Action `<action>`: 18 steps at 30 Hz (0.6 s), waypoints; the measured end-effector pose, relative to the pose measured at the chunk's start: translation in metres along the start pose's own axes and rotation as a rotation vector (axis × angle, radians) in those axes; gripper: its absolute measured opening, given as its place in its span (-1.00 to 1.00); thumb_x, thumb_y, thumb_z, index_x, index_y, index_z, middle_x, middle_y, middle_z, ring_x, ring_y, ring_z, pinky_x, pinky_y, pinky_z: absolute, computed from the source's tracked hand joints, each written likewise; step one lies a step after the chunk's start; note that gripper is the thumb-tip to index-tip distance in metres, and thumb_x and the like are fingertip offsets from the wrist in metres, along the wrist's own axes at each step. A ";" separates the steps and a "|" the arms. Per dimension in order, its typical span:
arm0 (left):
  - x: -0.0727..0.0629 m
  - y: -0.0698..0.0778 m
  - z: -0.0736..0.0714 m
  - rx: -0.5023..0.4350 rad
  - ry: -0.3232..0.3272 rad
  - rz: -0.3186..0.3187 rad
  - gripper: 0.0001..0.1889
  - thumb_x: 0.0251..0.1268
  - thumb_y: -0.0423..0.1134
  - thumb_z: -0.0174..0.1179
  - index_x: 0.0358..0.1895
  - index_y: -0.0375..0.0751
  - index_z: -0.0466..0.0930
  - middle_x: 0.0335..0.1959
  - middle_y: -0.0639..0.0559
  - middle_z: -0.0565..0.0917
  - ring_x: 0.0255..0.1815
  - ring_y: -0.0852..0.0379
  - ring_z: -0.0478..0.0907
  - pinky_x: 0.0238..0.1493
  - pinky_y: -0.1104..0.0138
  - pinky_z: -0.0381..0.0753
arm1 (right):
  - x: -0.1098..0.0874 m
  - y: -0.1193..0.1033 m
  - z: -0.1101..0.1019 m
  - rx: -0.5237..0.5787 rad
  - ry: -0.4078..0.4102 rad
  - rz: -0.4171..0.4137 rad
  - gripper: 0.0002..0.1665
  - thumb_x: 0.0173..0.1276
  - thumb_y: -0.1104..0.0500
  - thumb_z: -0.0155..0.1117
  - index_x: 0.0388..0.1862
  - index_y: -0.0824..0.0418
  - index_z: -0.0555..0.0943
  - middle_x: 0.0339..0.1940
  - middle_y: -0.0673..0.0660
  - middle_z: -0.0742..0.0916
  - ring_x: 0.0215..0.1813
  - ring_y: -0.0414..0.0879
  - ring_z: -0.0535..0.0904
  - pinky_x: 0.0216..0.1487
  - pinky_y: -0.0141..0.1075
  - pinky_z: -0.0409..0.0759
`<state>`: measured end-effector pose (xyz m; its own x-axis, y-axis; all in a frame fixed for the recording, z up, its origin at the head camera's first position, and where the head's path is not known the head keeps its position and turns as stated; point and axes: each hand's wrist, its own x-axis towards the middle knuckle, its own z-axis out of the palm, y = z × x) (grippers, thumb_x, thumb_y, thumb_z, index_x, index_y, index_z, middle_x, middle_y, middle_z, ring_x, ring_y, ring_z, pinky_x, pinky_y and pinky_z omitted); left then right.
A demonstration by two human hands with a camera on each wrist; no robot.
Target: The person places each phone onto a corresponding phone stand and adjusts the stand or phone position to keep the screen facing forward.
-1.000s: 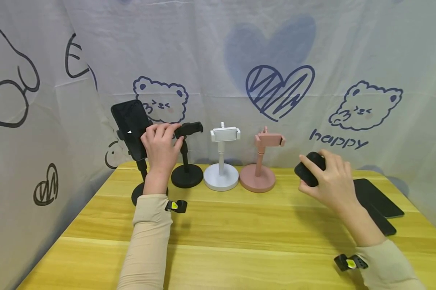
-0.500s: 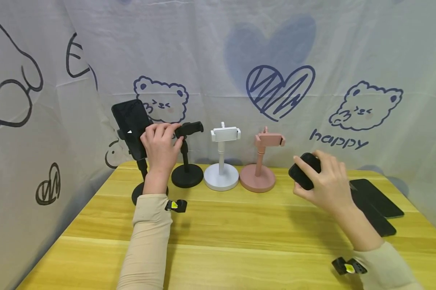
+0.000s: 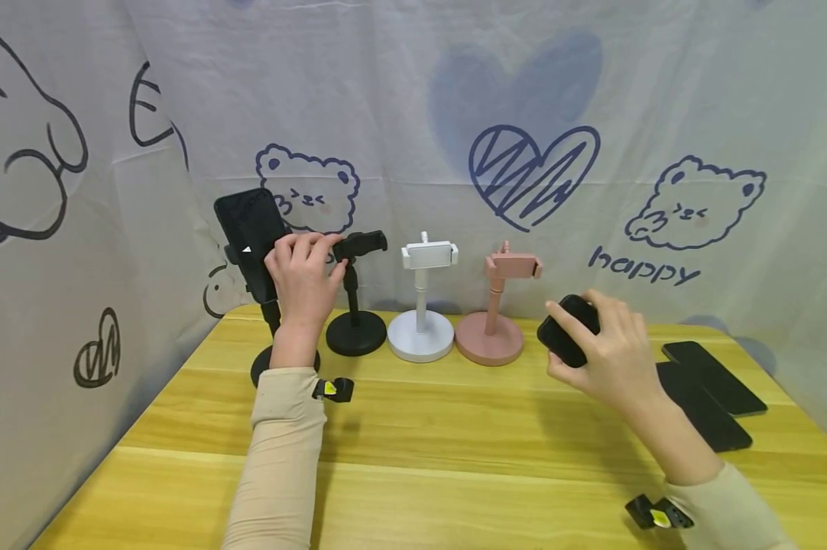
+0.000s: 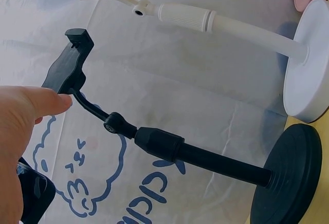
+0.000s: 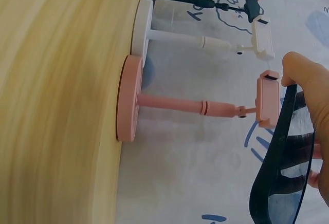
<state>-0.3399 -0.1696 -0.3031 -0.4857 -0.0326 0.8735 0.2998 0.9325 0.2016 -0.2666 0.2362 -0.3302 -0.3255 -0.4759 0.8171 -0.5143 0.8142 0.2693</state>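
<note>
My left hand (image 3: 302,286) pinches the left end of the clamp on a black phone stand (image 3: 355,333). The thumb lies against that clamp (image 4: 69,67) in the left wrist view; the other fingers are mostly hidden. Beside this hand, a phone (image 3: 247,221) sits upright and tilted in another black stand at the far left. My right hand (image 3: 620,355) grips a black smartphone (image 3: 566,336) by its edges, above the table and right of the pink stand. In the right wrist view the phone (image 5: 272,178) appears nearly edge-on, with reflections on its face.
A white phone stand (image 3: 420,340) and a pink phone stand (image 3: 489,340) stand in line at the back, their clamps vacant. Two dark phones (image 3: 702,409) lie overlapping at the table's right. A printed cloth (image 3: 400,92) hangs behind the wooden table (image 3: 413,458).
My right hand has moved left and slightly nearer with the smartphone, uncovering more of the phones lying at the right. The left hand stays on the black stand's clamp.
</note>
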 end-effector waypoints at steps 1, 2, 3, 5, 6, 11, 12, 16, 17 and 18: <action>0.000 0.000 0.000 0.000 0.001 0.001 -0.67 0.24 -0.18 0.33 0.07 -0.06 0.64 0.02 -0.13 0.61 0.11 -0.15 0.31 0.17 -0.11 0.19 | 0.000 -0.001 0.000 0.004 0.008 -0.003 -0.33 0.31 -0.28 -0.12 0.14 0.06 0.62 0.01 0.50 0.57 -0.06 0.39 0.49 -0.29 0.18 0.47; 0.000 0.000 0.000 0.001 0.002 0.001 -0.67 0.24 -0.18 0.33 0.07 -0.06 0.64 0.02 -0.13 0.61 0.11 -0.15 0.31 0.17 -0.11 0.19 | 0.001 -0.002 0.000 0.009 0.012 -0.004 -0.33 0.31 -0.28 -0.12 0.14 0.06 0.63 0.01 0.50 0.57 -0.06 0.38 0.48 -0.30 0.18 0.47; 0.000 0.000 0.000 0.003 0.003 0.003 -0.68 0.24 -0.18 0.33 0.07 -0.07 0.64 0.02 -0.13 0.61 0.11 -0.15 0.31 0.17 -0.11 0.19 | 0.001 -0.003 0.001 0.016 0.022 -0.006 -0.34 0.30 -0.27 -0.11 0.13 0.07 0.63 0.00 0.50 0.58 -0.07 0.38 0.49 -0.30 0.18 0.46; 0.000 -0.002 0.000 0.002 0.007 0.005 -0.68 0.24 -0.17 0.32 0.06 -0.07 0.64 0.02 -0.12 0.61 0.11 -0.15 0.31 0.17 -0.11 0.19 | 0.002 -0.006 0.002 0.030 0.044 -0.012 -0.35 0.29 -0.26 -0.09 0.12 0.07 0.64 -0.02 0.50 0.58 -0.10 0.38 0.49 -0.32 0.17 0.44; 0.000 -0.002 0.000 0.004 0.007 0.006 -0.68 0.25 -0.17 0.32 0.07 -0.07 0.64 0.02 -0.13 0.61 0.11 -0.15 0.31 0.17 -0.11 0.19 | 0.003 -0.007 0.002 0.038 0.055 -0.014 -0.36 0.28 -0.25 -0.07 0.12 0.07 0.65 -0.03 0.50 0.58 -0.11 0.38 0.49 -0.34 0.17 0.44; 0.000 -0.004 0.000 0.005 0.011 0.013 -0.69 0.26 -0.16 0.31 0.06 -0.06 0.65 0.01 -0.12 0.61 0.10 -0.15 0.32 0.16 -0.10 0.20 | 0.006 -0.015 0.005 0.073 0.092 -0.026 -0.38 0.24 -0.21 -0.02 0.11 0.06 0.66 -0.06 0.49 0.59 -0.16 0.37 0.50 -0.38 0.14 0.41; 0.000 -0.004 0.000 0.009 0.008 0.016 -0.69 0.27 -0.15 0.31 0.06 -0.05 0.65 0.01 -0.12 0.61 0.10 -0.14 0.32 0.15 -0.10 0.20 | 0.007 -0.016 0.005 0.077 0.096 -0.029 -0.39 0.23 -0.21 -0.01 0.11 0.06 0.66 -0.06 0.49 0.59 -0.16 0.37 0.50 -0.38 0.13 0.41; 0.001 -0.003 -0.001 0.022 -0.005 0.027 -0.70 0.29 -0.15 0.29 0.07 -0.05 0.65 0.02 -0.10 0.61 0.11 -0.14 0.31 0.15 -0.09 0.19 | 0.007 -0.020 0.007 0.095 0.106 -0.039 -0.41 0.22 -0.18 0.02 0.10 0.06 0.67 -0.07 0.48 0.60 -0.18 0.35 0.50 -0.37 0.14 0.43; 0.001 -0.002 -0.001 0.027 -0.007 0.030 -0.70 0.29 -0.15 0.28 0.07 -0.05 0.65 0.01 -0.10 0.61 0.11 -0.13 0.32 0.15 -0.10 0.19 | 0.007 -0.021 0.007 0.097 0.106 -0.042 -0.41 0.22 -0.18 0.03 0.09 0.06 0.67 -0.07 0.48 0.60 -0.18 0.35 0.51 -0.37 0.14 0.44; 0.001 -0.002 -0.002 0.028 -0.007 0.031 -0.70 0.29 -0.16 0.29 0.07 -0.05 0.65 0.01 -0.10 0.62 0.11 -0.13 0.32 0.14 -0.10 0.19 | 0.007 -0.022 0.007 0.100 0.104 -0.045 -0.41 0.22 -0.18 0.03 0.09 0.07 0.67 -0.07 0.48 0.60 -0.18 0.35 0.51 -0.36 0.15 0.45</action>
<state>-0.3393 -0.1719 -0.3023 -0.4824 -0.0008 0.8760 0.2917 0.9428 0.1615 -0.2636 0.2129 -0.3343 -0.2188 -0.4700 0.8551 -0.6046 0.7532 0.2593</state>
